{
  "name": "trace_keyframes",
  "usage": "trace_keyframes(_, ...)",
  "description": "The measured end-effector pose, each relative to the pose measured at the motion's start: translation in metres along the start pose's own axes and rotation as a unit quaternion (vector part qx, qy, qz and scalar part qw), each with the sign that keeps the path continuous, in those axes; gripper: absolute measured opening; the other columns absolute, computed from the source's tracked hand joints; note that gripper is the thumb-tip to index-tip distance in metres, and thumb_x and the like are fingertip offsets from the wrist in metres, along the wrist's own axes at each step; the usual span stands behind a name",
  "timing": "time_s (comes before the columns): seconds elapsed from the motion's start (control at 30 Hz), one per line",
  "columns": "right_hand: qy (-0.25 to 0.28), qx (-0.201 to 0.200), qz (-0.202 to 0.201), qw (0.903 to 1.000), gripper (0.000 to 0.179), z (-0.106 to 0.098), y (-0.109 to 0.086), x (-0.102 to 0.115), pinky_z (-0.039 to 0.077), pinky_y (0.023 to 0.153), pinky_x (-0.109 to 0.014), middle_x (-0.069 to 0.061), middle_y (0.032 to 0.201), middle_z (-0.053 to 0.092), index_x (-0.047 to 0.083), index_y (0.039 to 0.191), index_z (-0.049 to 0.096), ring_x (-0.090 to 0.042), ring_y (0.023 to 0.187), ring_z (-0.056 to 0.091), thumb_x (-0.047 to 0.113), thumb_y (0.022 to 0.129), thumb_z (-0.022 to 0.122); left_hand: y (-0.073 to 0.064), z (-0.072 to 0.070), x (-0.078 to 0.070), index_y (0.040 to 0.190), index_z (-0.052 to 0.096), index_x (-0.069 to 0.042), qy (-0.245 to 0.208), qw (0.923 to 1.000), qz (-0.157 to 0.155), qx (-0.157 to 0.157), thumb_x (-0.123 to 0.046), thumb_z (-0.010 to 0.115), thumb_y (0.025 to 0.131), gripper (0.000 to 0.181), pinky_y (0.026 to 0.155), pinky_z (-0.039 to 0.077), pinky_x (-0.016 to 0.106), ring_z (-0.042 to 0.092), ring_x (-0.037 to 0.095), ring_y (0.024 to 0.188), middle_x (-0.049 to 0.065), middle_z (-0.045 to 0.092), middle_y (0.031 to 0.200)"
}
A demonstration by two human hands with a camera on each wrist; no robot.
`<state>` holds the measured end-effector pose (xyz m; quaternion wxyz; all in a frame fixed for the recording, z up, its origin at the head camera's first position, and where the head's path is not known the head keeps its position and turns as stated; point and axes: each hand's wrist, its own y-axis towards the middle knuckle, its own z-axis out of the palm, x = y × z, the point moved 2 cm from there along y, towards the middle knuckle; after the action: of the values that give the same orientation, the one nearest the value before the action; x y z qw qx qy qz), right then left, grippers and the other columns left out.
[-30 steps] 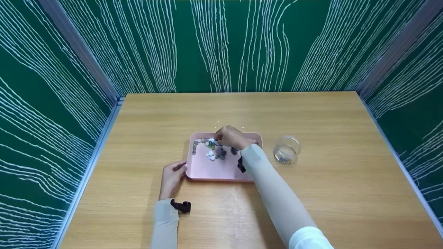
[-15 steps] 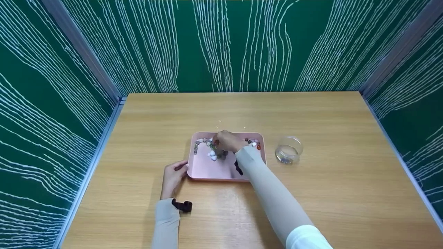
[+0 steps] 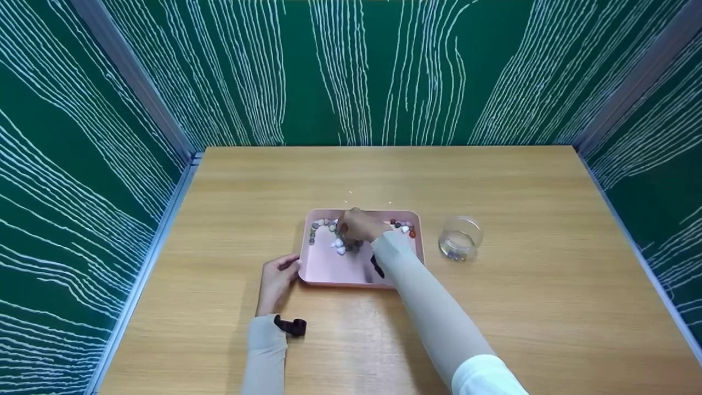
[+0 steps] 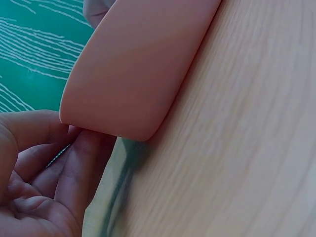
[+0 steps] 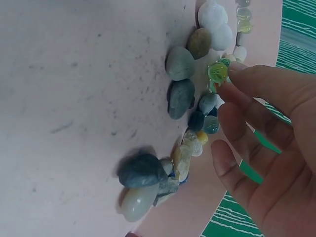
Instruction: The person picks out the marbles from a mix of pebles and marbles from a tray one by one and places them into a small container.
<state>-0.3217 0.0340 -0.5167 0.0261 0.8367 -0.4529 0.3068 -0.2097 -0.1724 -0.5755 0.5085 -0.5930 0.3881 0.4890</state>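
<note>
A pink tray (image 3: 329,274) lies on the table, holding pebbles and glass marbles. My left hand (image 3: 275,281) grips its left side near the front corner; in the left wrist view the fingers (image 4: 39,129) meet the tray wall (image 4: 128,84). Over the tray's far middle, my right hand (image 3: 359,225) reaches down. Seen from the right wrist, its thumb and index finger pinch a green glass marble (image 5: 217,72) among the stones, the other fingers loosely bent. White pebbles (image 5: 213,19), grey-green pebbles (image 5: 180,64) and a dark pebble (image 5: 142,170) lie around it. From the head, the hand hides the marble.
A clear glass jar (image 3: 460,240) with a few small items at its bottom stands right of the tray. Tiny pale specks lie on the wooden table (image 3: 274,181) beyond the tray. Green patterned walls (image 3: 373,71) border the table.
My right hand has shifted slightly left and nearer within the tray, uncovering red, white and dark stones at its right end. My left hand keeps its place on the tray.
</note>
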Motion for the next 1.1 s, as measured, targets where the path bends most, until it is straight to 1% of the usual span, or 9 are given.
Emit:
trace_keyframes(0.2, -0.027, -0.013, -0.014, 0.9994, 0.019, 0.0013, 0.0022, 0.0009, 0.052, 0.065, -0.025, -0.008, 0.094, 0.072, 0.005, 0.096, 0.074, -0.012, 0.072, 0.058, -0.004, 0.085, 0.061, -0.0001, 0.0013, 0.0004, 0.116, 0.060, 0.016, -0.022, 0.9997, 0.010, 0.006, 0.006, 0.060, 0.088, 0.030, 0.075, 0.054, 0.017, 0.062, 0.012, 0.088, 0.029, 0.065, 0.113)
trace_keyframes(0.23, -0.031, -0.014, -0.018, 0.9993, 0.019, 0.0014, 0.0022, 0.0012, 0.053, 0.067, -0.024, -0.008, 0.095, 0.073, 0.004, 0.096, 0.074, -0.012, 0.072, 0.058, -0.004, 0.084, 0.061, 0.0000, 0.0015, 0.0005, 0.116, 0.060, 0.017, -0.023, 0.9996, 0.013, 0.007, 0.006, 0.060, 0.088, 0.030, 0.074, 0.054, 0.017, 0.062, 0.012, 0.087, 0.029, 0.065, 0.112)
trace_keyframes(0.3, -0.028, -0.011, -0.011, 0.9995, 0.019, 0.0017, 0.0020, 0.0008, 0.053, 0.064, -0.025, -0.008, 0.095, 0.072, 0.004, 0.096, 0.074, -0.012, 0.071, 0.058, -0.004, 0.085, 0.062, 0.0002, 0.0017, 0.0003, 0.116, 0.060, 0.016, -0.018, 0.9997, 0.013, 0.005, 0.006, 0.060, 0.088, 0.030, 0.073, 0.054, 0.017, 0.062, 0.012, 0.087, 0.029, 0.066, 0.111)
trace_keyframes(0.43, -0.032, -0.010, -0.012, 0.9994, 0.017, 0.0031, 0.0009, -0.0008, 0.055, 0.067, -0.026, -0.010, 0.094, 0.073, 0.003, 0.095, 0.074, -0.016, 0.073, 0.062, -0.004, 0.085, 0.063, 0.0005, 0.0015, 0.0003, 0.116, 0.061, 0.014, -0.013, 0.9998, 0.012, 0.005, 0.006, 0.060, 0.087, 0.030, 0.075, 0.055, 0.018, 0.063, 0.014, 0.089, 0.030, 0.065, 0.113)
trace_keyframes(0.53, -0.033, -0.010, -0.020, 0.9992, 0.016, 0.0044, 0.0004, -0.0019, 0.057, 0.072, -0.029, -0.012, 0.094, 0.073, 0.002, 0.094, 0.074, -0.020, 0.078, 0.066, -0.005, 0.084, 0.063, -0.0002, 0.0012, -0.0002, 0.116, 0.061, 0.014, -0.012, 0.9998, 0.013, 0.005, 0.006, 0.060, 0.087, 0.030, 0.074, 0.055, 0.018, 0.063, 0.014, 0.089, 0.029, 0.065, 0.113)
trace_keyframes(0.67, -0.034, -0.017, -0.028, 0.9989, 0.014, 0.0050, 0.0001, -0.0029, 0.057, 0.071, -0.029, -0.012, 0.093, 0.073, 0.001, 0.093, 0.075, -0.021, 0.077, 0.067, -0.004, 0.084, 0.064, -0.0009, 0.0020, -0.0006, 0.115, 0.062, 0.014, -0.012, 0.9998, 0.015, -0.001, 0.007, 0.060, 0.086, 0.029, 0.073, 0.054, 0.018, 0.063, 0.013, 0.087, 0.027, 0.067, 0.111)
trace_keyframes(0.87, -0.025, -0.020, -0.015, 0.9994, 0.013, 0.0054, -0.0017, -0.0039, 0.058, 0.072, -0.029, -0.012, 0.092, 0.073, 0.001, 0.093, 0.075, -0.022, 0.079, 0.067, -0.003, 0.085, 0.065, 0.0002, 0.0022, 0.0009, 0.115, 0.062, 0.013, -0.005, 0.9999, 0.015, 0.000, 0.007, 0.060, 0.086, 0.029, 0.072, 0.054, 0.018, 0.062, 0.012, 0.087, 0.026, 0.067, 0.111)
trace_keyframes(1.0, -0.006, -0.014, 0.003, 0.9999, 0.012, 0.0046, -0.0036, -0.0043, 0.057, 0.066, -0.026, -0.012, 0.090, 0.073, 0.002, 0.092, 0.074, -0.022, 0.076, 0.068, -0.001, 0.086, 0.064, 0.0002, 0.0017, 0.0018, 0.115, 0.062, 0.014, -0.012, 0.9998, 0.015, 0.002, 0.008, 0.060, 0.086, 0.029, 0.073, 0.055, 0.019, 0.063, 0.012, 0.087, 0.025, 0.067, 0.110)
trace_keyframes(1.1, -0.001, -0.012, 0.015, 0.9998, 0.012, 0.0036, -0.0044, -0.0053, 0.053, 0.061, -0.024, -0.011, 0.089, 0.073, 0.002, 0.091, 0.074, -0.018, 0.071, 0.064, -0.002, 0.086, 0.064, -0.0003, 0.0013, 0.0019, 0.115, 0.061, 0.015, -0.018, 0.9997, 0.016, 0.004, 0.007, 0.060, 0.087, 0.029, 0.074, 0.055, 0.019, 0.063, 0.013, 0.088, 0.027, 0.067, 0.110)
